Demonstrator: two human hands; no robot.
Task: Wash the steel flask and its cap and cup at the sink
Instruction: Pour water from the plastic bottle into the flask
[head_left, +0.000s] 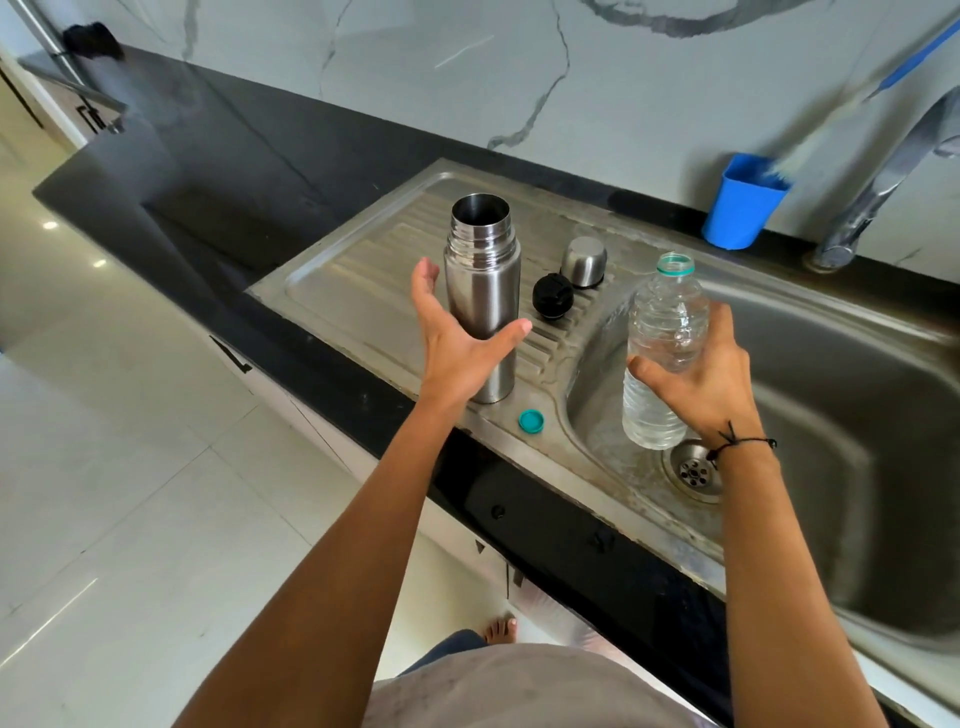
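Left hand (457, 343) was spread wide, thumb and fingers framing the steel flask (483, 296), contact unclear. Right hand (711, 384) gripped a clear plastic bottle (662, 353), uncapped, part-filled with water, over the sink basin (831, 395). Flask stood upright and open-mouthed on the drainboard (353, 280); interior contents not visible. Black cap (552, 296) and steel cup (584, 261), upturned, sat just beside it. Teal bottle lid (531, 421) lay near the flask's base. Blue tub (743, 208) stood on the worktop (208, 171) behind.
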